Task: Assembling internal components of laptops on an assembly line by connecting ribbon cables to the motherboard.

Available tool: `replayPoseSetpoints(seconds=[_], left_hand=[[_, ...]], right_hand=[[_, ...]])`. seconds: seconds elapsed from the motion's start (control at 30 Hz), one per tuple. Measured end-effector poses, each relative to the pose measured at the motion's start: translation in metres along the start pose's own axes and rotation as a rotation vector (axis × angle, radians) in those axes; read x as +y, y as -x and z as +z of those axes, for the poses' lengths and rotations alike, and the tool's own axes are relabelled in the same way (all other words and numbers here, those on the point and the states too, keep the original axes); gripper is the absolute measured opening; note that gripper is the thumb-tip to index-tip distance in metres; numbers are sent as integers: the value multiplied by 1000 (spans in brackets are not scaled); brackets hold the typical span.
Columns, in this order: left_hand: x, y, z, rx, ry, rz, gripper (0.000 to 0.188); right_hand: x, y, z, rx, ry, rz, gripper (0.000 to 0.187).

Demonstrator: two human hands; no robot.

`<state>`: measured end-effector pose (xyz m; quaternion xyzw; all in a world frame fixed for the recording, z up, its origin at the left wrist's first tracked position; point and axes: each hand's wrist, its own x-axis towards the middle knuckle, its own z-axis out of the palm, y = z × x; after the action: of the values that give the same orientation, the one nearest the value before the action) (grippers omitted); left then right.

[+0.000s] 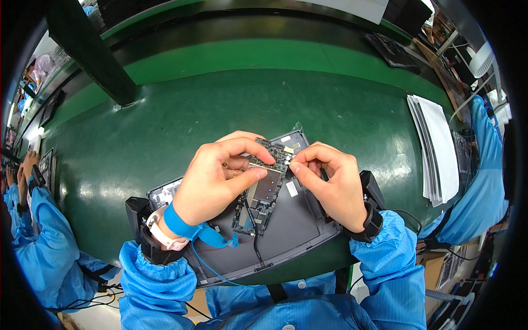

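My left hand (212, 173) grips a long dark circuit board (267, 190) near its upper left edge, thumb and fingers on its faces. The board is tilted above a grey laptop casing (300, 220). At the board's upper right edge, thumb and forefinger of my right hand (334, 179) are pinched together; whatever lies between them is too small to make out. A black cable (256, 242) runs from the board down to the casing's near edge. Around my left wrist are a blue strap (179, 221) with a thin wire and a white band (157, 225).
The casing lies on a green worktable (181, 115). A dark post (91, 55) rises at the back left. White sheets (434, 148) are stacked at the right, beside a person's blue sleeve (478, 181). Another person in blue (49, 236) works at the left.
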<state>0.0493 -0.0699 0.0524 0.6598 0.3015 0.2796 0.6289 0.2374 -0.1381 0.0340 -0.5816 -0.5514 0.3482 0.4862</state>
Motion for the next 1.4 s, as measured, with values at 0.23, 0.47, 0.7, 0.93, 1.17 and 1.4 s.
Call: replayPoseSetpoints(seconds=[0.23,0.47,0.7,0.93,1.17,1.4], left_hand=[[-1,0,0,9,-8,1,16],[0,0,0,3,-15,-14,17],[0,0,0,1,-27,-13,17],[1,1,0,6,3,-36,18],[-1,0,1,6,-20,-12,18],[-4,1,2,39,-72,54,16]], right_hand=[[1,0,0,3,19,-60,6],[4,1,1,15,26,-123,7],[3,0,1,29,67,-136,6],[1,-1,0,-1,37,-69,6],[4,0,0,11,16,-91,5],[2,1,1,30,75,-150,6]])
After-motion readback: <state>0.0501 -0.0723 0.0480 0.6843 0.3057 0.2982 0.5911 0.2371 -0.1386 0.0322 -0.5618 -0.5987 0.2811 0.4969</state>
